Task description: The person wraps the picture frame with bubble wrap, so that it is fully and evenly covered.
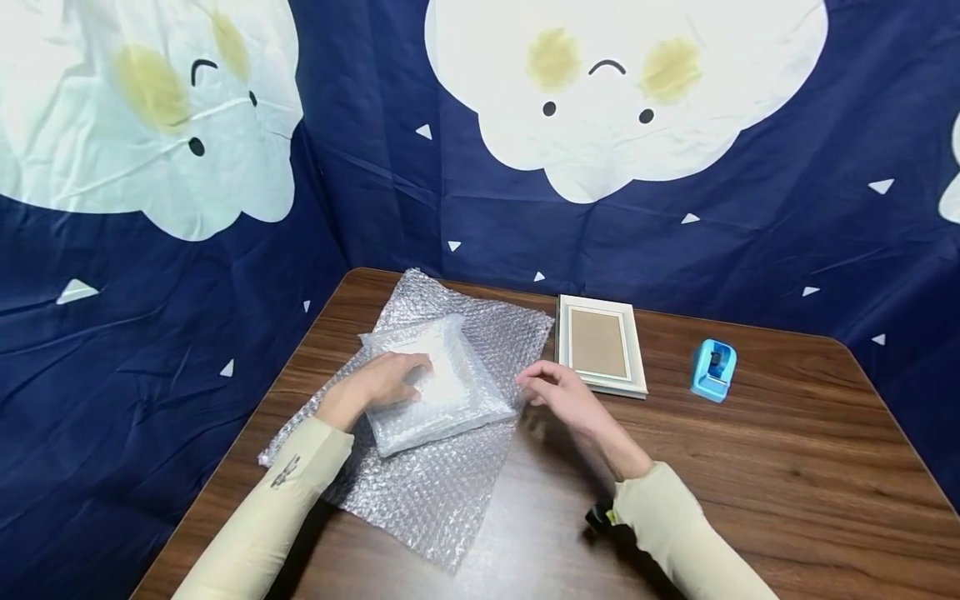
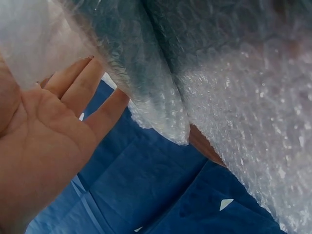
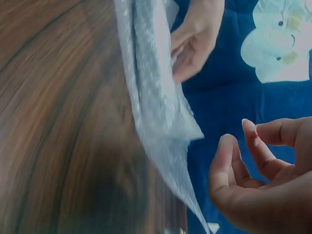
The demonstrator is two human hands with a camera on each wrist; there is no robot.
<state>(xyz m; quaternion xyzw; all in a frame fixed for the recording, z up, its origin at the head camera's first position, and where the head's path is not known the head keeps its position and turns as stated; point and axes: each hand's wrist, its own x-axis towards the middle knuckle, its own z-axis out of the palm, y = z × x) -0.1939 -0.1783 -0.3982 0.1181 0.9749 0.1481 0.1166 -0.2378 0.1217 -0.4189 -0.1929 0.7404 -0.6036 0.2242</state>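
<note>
A flat package in bubble wrap [image 1: 468, 387] lies on a larger sheet of bubble wrap [image 1: 442, 500], which is spread at an angle over the left part of the table. My left hand [image 1: 381, 379] rests on the package's left side; in the left wrist view its fingers [image 2: 80, 90] are stretched out against the plastic. To the right of the package, my right hand [image 1: 566, 400] hovers with fingers loosely bent. Nothing shows between its thumb and fingertips in the right wrist view, where the package's folded edge [image 3: 156, 83] stands off to the left.
A cream picture frame [image 1: 636, 354] with a brown backing lies behind my right hand. Farther right is a blue tape dispenser [image 1: 713, 371]. The wooden table [image 1: 795, 450] meets a dark blue cloth [image 1: 375, 208] with cloud prints at its back and left.
</note>
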